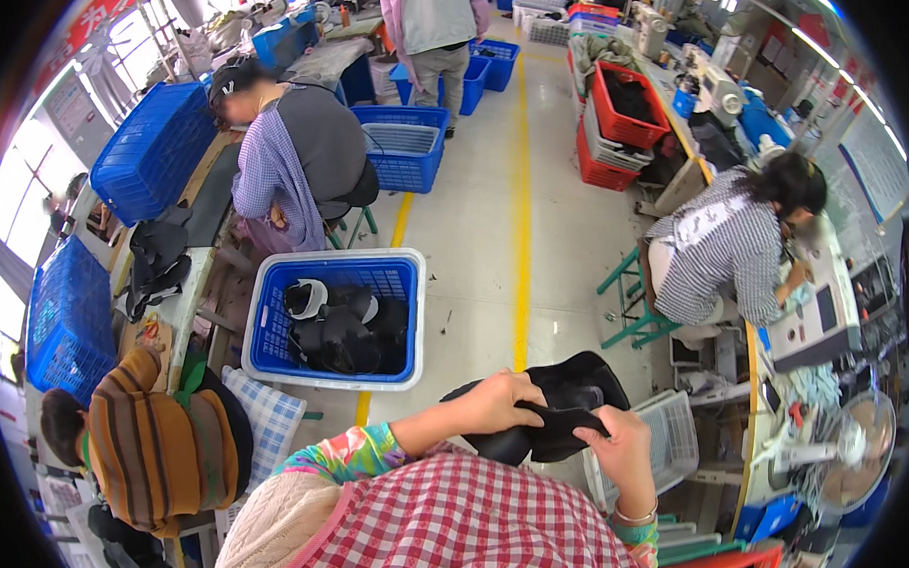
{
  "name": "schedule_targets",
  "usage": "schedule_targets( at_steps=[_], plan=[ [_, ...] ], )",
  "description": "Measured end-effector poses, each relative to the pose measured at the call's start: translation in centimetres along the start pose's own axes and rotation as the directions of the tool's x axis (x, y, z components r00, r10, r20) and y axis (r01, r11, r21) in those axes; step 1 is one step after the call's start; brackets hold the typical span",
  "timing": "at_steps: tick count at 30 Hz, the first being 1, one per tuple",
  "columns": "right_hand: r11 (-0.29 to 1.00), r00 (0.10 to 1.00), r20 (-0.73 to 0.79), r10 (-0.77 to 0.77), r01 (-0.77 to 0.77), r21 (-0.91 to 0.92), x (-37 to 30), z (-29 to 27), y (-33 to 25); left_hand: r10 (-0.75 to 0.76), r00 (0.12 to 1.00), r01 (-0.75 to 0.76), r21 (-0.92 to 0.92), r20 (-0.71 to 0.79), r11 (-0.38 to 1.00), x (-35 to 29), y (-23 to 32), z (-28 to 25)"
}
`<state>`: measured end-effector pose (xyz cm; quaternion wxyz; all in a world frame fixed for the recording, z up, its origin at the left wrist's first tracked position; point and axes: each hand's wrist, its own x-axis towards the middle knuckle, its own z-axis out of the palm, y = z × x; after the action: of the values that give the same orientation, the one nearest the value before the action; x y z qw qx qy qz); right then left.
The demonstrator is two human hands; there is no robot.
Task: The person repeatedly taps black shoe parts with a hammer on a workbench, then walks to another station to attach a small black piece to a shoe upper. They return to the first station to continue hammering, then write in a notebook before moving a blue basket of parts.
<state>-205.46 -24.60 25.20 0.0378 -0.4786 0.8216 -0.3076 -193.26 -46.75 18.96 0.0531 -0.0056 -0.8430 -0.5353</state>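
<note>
In front of my checked apron [433, 520] I hold a black, soft, hollow piece that looks like a shoe upper [593, 374]. My left hand [494, 401] is closed on its near edge, thumb and fingers pinching the material. My right hand [620, 446] pinches the same edge further right. The piece gapes open away from me, its dark inside showing between and beyond my hands. Part of it hangs to the left beneath my left wrist. Ahead to the left, a blue basket with a white rim [422, 285] holds several similar black pieces, some with white parts.
A grey crate [675, 437] stands just right of my hands. People work at benches on both sides: one in stripes [170, 444], one in a purple sleeve [319, 138], one at right [738, 234]. Red crates [634, 127] and a fan [851, 450] are along the right.
</note>
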Motion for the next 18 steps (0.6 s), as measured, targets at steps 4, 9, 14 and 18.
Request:
schedule_targets(
  at_steps=[4,9,14,18],
  plan=[
    [0.992,0.994,0.046,-0.099,0.095,0.088,13.3,0.1,6.8,-0.137,0.984,0.121,-0.133,-0.115,0.984,8.7,-4.5,-6.0],
    [0.948,0.949,0.101,-0.299,0.283,0.144,30.3,0.3,10.0,-0.309,0.900,0.202,-0.333,-0.308,0.921,16.6,-7.4,-14.4],
    [0.879,0.888,0.136,-0.439,0.392,0.272,45.4,4.8,11.7,-0.266,0.760,0.274,-0.079,-0.593,0.958,21.9,-11.7,-22.4],
    [0.866,0.866,0.167,-0.472,0.420,0.270,56.6,9.6,13.0,-0.334,0.675,0.404,-0.049,-0.658,0.913,27.6,-17.4,-29.7]
  ],
)
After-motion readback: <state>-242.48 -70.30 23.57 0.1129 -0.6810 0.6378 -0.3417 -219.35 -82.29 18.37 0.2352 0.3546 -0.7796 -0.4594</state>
